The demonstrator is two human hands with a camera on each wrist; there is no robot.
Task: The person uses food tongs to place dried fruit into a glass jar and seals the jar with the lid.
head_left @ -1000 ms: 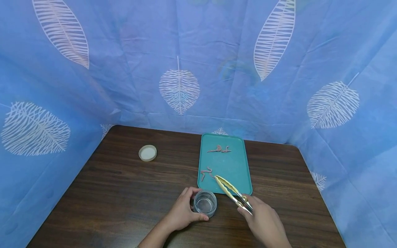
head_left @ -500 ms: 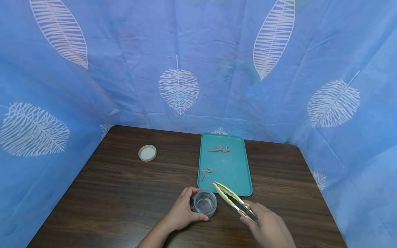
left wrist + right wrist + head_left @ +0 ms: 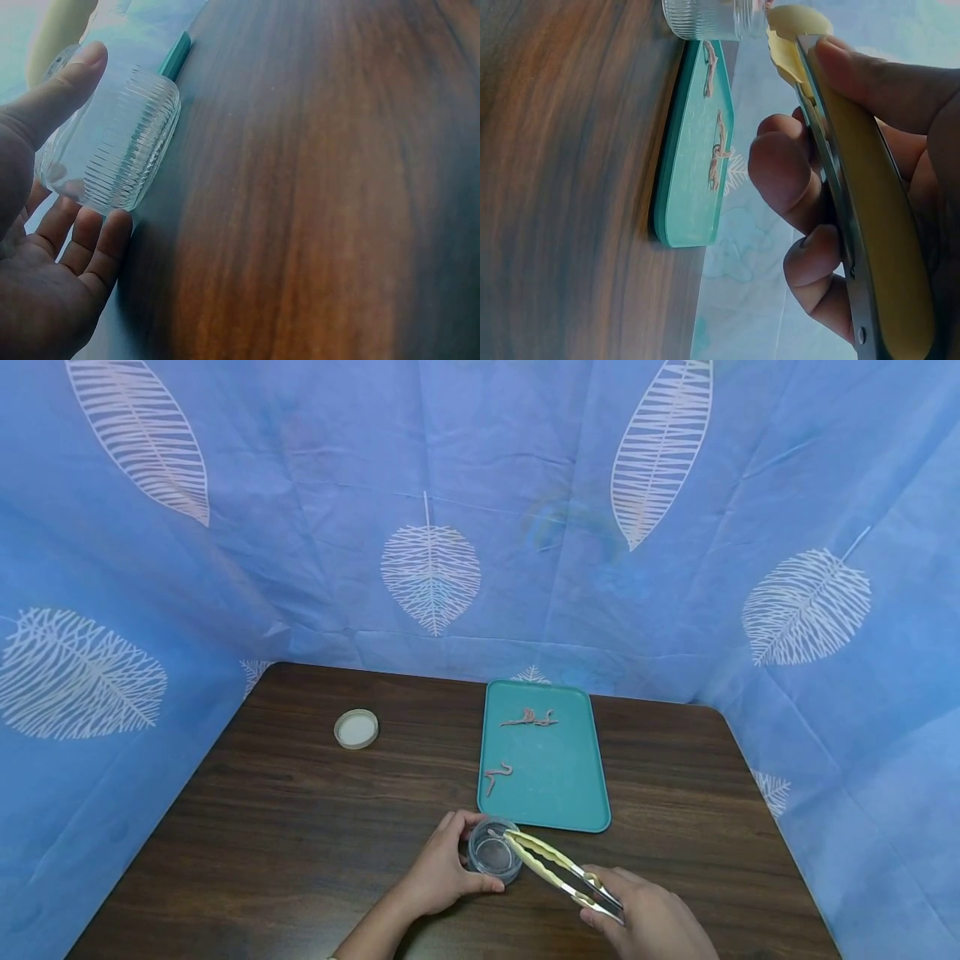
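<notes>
My left hand (image 3: 442, 872) holds a clear ribbed glass jar (image 3: 493, 857) round its side, thumb in front and fingers behind, as the left wrist view also shows. The jar stands upright and lidless on the table. In my right hand (image 3: 652, 914) are metal tongs (image 3: 551, 862) with yellow scalloped tips, gripped by their arms. The tips are at the jar's right rim, and a thin pinkish worm (image 3: 496, 834) at them hangs over the mouth. More pink worms (image 3: 529, 718) lie at the back of the teal tray (image 3: 555, 789), others (image 3: 498, 772) at its front left.
A round pale lid (image 3: 356, 728) lies on the brown wooden table (image 3: 300, 827) at the back left. The tray is just behind the jar. Blue cloth (image 3: 525, 610) with white leaf prints hangs at the back and both sides.
The tongs have come from the tray's front, toward me and left, to the jar's mouth, bringing a worm off the tray. My left hand and the jar have stayed in place.
</notes>
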